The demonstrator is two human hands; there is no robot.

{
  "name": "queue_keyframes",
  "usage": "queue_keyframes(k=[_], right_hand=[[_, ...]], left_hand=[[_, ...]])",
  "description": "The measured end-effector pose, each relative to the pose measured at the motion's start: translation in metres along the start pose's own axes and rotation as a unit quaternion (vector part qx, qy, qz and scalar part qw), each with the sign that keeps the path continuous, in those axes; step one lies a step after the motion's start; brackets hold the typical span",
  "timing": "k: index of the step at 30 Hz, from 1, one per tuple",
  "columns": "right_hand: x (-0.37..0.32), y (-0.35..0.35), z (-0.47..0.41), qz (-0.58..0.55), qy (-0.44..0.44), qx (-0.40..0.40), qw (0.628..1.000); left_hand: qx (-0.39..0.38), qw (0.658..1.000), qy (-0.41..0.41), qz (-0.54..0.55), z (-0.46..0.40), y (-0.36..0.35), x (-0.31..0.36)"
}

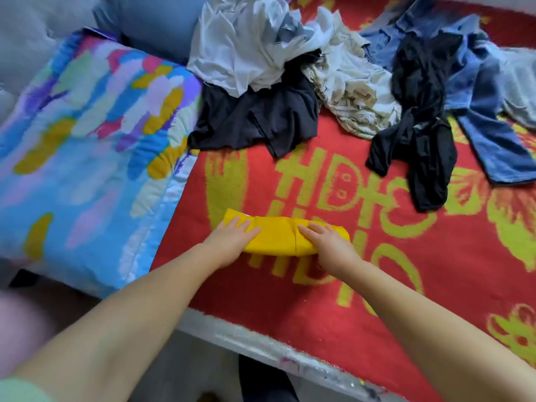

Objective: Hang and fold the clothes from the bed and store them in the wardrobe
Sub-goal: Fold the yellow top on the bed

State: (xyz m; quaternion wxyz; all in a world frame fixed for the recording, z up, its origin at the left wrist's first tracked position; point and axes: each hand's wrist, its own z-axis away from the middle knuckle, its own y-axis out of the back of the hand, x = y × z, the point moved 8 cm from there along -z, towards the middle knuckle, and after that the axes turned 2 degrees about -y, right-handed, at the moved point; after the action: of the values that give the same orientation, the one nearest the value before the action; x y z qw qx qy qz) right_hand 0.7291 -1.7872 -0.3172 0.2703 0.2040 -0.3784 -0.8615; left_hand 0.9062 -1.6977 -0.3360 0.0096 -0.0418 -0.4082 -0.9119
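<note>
A yellow garment (278, 235), folded into a narrow bundle, lies on the red and yellow blanket (406, 271) near the bed's front edge. My left hand (232, 242) presses flat on its left end with straight fingers. My right hand (330, 242) presses flat on its right end. Behind it lies a heap of unfolded clothes: a white shirt (246, 44), a dark navy top (261, 117), a cream patterned garment (353, 94), a black garment (420, 132) and blue jeans (487, 117).
A colourful quilt (87, 146) is bunched on the bed's left side. A blue pillow (150, 21) sits at the back left. The bed's front edge (261, 340) runs diagonally across the bottom, with the floor below it.
</note>
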Motion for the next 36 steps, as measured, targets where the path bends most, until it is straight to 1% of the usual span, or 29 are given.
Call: queue_keyframes(k=[2, 5, 8, 10, 11, 14, 15, 19, 22, 24, 27, 29, 30, 33, 36], right_hand=[[-0.029, 0.01, 0.019, 0.028, 0.033, -0.006, 0.999], [-0.073, 0.014, 0.052, 0.069, 0.074, -0.014, 0.995], [-0.128, 0.013, 0.087, 0.115, 0.121, 0.016, 0.986], [-0.17, 0.009, 0.114, 0.137, 0.164, 0.042, 0.976], [-0.201, -0.001, 0.137, 0.151, 0.193, 0.044, 0.969], [-0.243, -0.022, 0.171, 0.176, 0.228, 0.047, 0.956], [-0.273, -0.035, 0.193, 0.191, 0.254, 0.044, 0.947], [-0.353, -0.072, 0.256, 0.234, 0.328, 0.026, 0.915], [-0.407, -0.101, 0.296, 0.276, 0.393, 0.003, 0.877], [-0.443, -0.123, 0.32, 0.302, 0.437, -0.014, 0.847], [-0.483, -0.167, 0.361, 0.342, 0.498, -0.03, 0.796], [-0.501, -0.213, 0.402, 0.37, 0.538, -0.055, 0.756], [-0.506, -0.234, 0.419, 0.377, 0.551, -0.063, 0.742], [-0.517, -0.285, 0.467, 0.391, 0.586, -0.089, 0.704], [-0.531, -0.317, 0.5, 0.418, 0.608, -0.102, 0.667]], left_hand=[[-0.006, 1.0, 0.007, 0.008, 0.034, -0.004, -0.006], [0.013, 0.998, 0.034, 0.046, 0.097, -0.022, -0.011], [0.046, 0.992, 0.081, 0.084, 0.173, -0.048, -0.017], [0.076, 0.985, 0.122, 0.091, 0.225, -0.069, -0.022], [0.088, 0.982, 0.141, 0.091, 0.265, -0.086, -0.02], [0.104, 0.977, 0.163, 0.093, 0.323, -0.122, -0.011], [0.11, 0.97, 0.189, 0.106, 0.363, -0.143, -0.008], [0.134, 0.945, 0.256, 0.156, 0.47, -0.204, 0.008], [0.133, 0.913, 0.326, 0.208, 0.536, -0.252, 0.028], [0.14, 0.883, 0.379, 0.238, 0.577, -0.284, 0.047], [0.142, 0.834, 0.433, 0.311, 0.627, -0.338, 0.097], [0.119, 0.809, 0.455, 0.352, 0.66, -0.379, 0.148], [0.114, 0.795, 0.468, 0.37, 0.675, -0.396, 0.169], [0.118, 0.752, 0.504, 0.408, 0.716, -0.438, 0.217], [0.123, 0.728, 0.527, 0.422, 0.747, -0.464, 0.247]])
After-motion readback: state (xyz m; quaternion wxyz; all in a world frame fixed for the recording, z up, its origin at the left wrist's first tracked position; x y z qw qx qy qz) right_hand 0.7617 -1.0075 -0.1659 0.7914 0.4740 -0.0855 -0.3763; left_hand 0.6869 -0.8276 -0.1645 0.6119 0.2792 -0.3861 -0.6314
